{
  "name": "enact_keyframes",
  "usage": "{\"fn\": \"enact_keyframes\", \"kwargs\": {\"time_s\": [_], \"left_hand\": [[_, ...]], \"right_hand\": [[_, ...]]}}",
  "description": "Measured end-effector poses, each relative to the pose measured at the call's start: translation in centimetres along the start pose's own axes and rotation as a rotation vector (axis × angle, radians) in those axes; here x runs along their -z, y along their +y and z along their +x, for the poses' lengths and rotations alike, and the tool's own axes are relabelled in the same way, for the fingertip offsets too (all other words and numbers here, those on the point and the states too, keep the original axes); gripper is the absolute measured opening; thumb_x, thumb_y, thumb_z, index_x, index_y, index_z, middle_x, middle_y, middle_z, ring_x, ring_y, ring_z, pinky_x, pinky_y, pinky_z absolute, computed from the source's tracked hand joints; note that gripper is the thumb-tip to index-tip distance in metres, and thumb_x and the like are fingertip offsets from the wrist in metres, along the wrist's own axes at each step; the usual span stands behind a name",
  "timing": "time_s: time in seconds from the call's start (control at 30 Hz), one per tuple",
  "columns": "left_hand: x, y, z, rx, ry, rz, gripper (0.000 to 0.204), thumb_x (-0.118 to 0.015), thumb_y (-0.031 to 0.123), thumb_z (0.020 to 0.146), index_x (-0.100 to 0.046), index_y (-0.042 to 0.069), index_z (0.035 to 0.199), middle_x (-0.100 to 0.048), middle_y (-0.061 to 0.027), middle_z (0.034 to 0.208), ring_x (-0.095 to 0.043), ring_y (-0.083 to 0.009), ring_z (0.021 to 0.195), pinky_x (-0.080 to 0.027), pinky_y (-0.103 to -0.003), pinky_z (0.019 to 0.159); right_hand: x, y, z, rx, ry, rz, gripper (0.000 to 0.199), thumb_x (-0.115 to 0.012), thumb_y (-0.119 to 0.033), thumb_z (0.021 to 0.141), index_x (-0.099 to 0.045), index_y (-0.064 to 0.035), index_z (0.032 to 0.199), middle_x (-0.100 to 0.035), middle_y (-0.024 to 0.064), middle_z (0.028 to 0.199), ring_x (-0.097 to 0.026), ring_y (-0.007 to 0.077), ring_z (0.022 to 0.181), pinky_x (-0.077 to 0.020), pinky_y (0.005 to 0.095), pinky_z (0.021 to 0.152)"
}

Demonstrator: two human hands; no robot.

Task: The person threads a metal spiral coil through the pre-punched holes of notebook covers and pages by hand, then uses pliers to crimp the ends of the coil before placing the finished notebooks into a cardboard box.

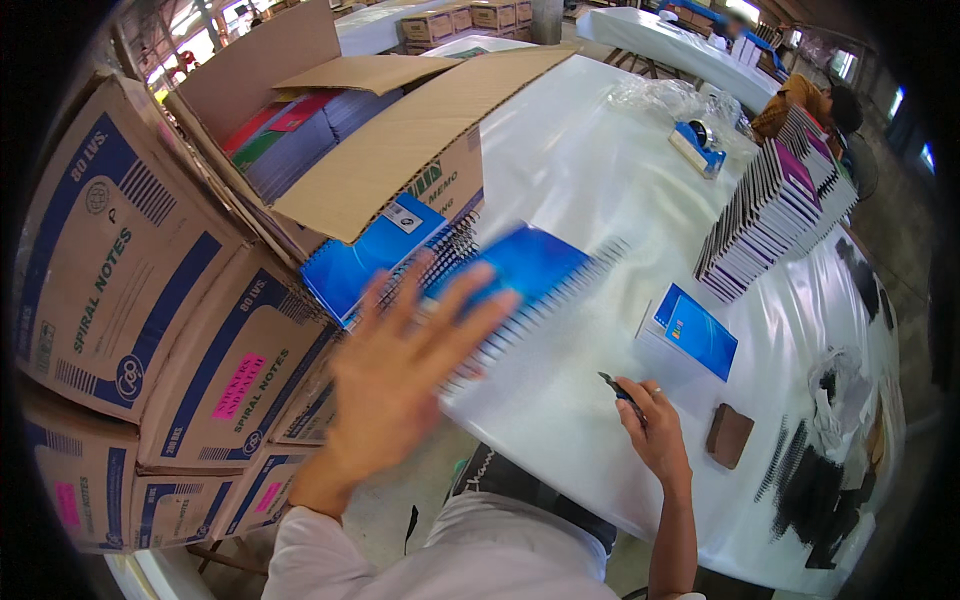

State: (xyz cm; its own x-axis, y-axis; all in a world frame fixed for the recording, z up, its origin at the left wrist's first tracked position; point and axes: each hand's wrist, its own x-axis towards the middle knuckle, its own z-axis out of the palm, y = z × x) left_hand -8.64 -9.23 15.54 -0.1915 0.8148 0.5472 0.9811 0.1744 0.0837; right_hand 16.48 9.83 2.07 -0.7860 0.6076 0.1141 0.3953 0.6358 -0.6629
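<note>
My left hand (400, 350) is blurred, its fingers spread over the spiral-bound notebooks at the table's left edge. Just beyond the fingertips lies a blue notebook (525, 262), its wire coil smeared; whether the fingers touch it is unclear. More blue spiral notebooks (375, 255) are stacked beside the open carton, partly hidden by its flap. Close to the table's front edge, my right hand (655, 430) is closed round a small black pointed tool (615, 388), mostly covered by the fingers. Beyond that hand sits a small blue-covered block of paper (695, 330).
An open carton (430, 130) holding notebooks and stacked cartons (220, 370) crowd the left. On the table (570, 420) are purple-covered notebook stacks (765, 220), a blue tape dispenser (697, 150), a brown block (730, 436) and loose black coils (815, 490). A person (805, 105) sits at the far right.
</note>
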Motion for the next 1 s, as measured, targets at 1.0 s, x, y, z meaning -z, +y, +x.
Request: {"fn": "enact_keyframes", "kwargs": {"time_s": [1.0], "left_hand": [[3.4, -5.2, -3.4, 0.062, 0.084, 0.027, 0.064, -0.059, 0.056, 0.082, -0.059, 0.020, 0.135, -0.046, -0.0150, 0.148, -0.023, -0.0440, 0.145, -0.014, -0.062, 0.116]], "right_hand": [[8.4, 14.4, 3.8, -0.669, 0.481, 0.485, 0.029, -0.080, -0.019, 0.079, -0.066, 0.0066, 0.084, -0.061, 0.0062, 0.073, -0.060, 0.0136, 0.070, -0.0544, 0.0305, 0.058]]}}
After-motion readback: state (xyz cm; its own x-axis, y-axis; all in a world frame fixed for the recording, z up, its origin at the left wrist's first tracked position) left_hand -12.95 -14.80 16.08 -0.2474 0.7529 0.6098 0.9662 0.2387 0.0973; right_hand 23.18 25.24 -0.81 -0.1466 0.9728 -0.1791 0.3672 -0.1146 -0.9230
